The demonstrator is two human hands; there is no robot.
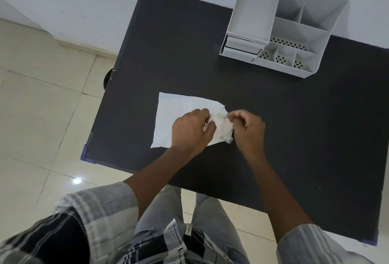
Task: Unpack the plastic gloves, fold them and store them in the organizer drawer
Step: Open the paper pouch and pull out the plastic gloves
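A flat white packet of plastic gloves lies on the black table, near its left side. At the packet's right end the plastic is bunched and crumpled. My left hand rests on the packet and grips that bunched end with curled fingers. My right hand pinches the same crumpled plastic from the right side. A grey desk organizer stands at the table's far right; its two small drawers sit stacked at its lower left, both pushed in.
The organizer has several open compartments, some with perforated floors. The table's left edge drops to a tiled floor. A white wall runs behind the table. My legs and checked shirt fill the bottom of the view.
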